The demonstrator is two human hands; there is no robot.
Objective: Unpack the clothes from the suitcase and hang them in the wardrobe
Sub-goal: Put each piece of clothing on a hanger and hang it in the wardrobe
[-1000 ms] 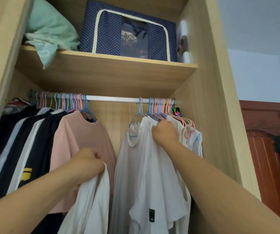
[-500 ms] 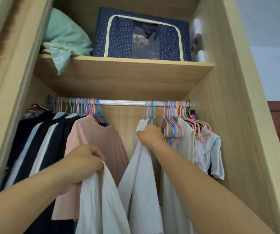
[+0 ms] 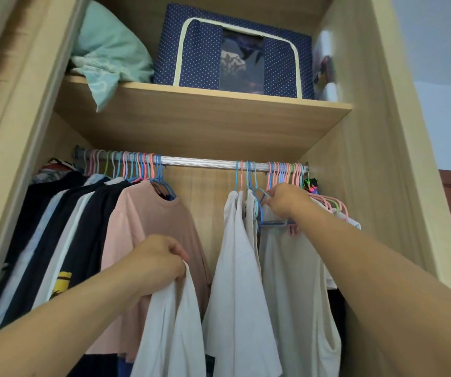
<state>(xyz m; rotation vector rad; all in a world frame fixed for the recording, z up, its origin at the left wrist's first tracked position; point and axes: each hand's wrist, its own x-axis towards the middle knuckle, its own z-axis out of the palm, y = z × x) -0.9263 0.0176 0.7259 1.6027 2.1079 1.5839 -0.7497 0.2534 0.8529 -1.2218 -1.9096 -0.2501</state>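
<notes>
Light wood wardrobe [image 3: 382, 159], silver rail [image 3: 205, 161]. Since 0.5 s ago our right hand [image 3: 286, 200] moved right off the hanging white shirt [image 3: 238, 268], fingers now curled on pastel plastic hangers [image 3: 276, 221]. Left hand [image 3: 156, 262] still grips the unhung white garment [image 3: 172, 336] below the rail. Top shelf [image 3: 205, 118]: navy dotted fabric storage box [image 3: 232, 50], mint bedding [image 3: 110, 50].
</notes>
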